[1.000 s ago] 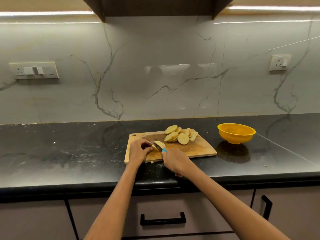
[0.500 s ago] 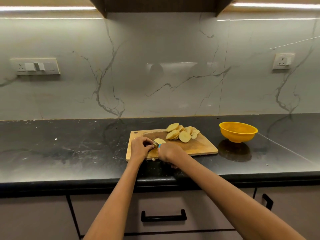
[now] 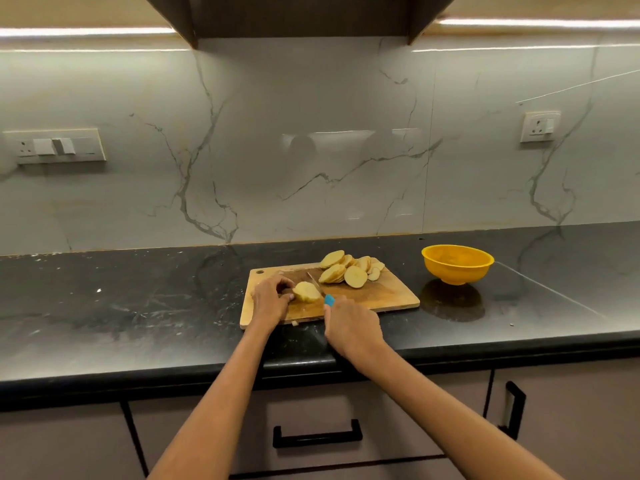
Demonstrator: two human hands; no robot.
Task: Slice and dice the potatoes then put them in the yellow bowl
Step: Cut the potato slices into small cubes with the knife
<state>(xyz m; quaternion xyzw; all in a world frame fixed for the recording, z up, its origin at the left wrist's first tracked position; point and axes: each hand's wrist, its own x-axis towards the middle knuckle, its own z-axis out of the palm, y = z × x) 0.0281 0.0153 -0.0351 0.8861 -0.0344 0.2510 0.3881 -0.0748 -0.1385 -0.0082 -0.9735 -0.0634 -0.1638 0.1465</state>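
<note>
Back comes the knife (image 3: 316, 285), the right hand (image 3: 350, 326) wrapped round its blue handle, ready for another cut. Left hand (image 3: 269, 299) pinches the potato piece (image 3: 306, 292) steady on the board (image 3: 388, 296). Slices (image 3: 349, 270) pile at two o'clock; yellow bowl (image 3: 457, 270) waits at three on the black bench (image 3: 121, 306), marble wall behind.
</note>
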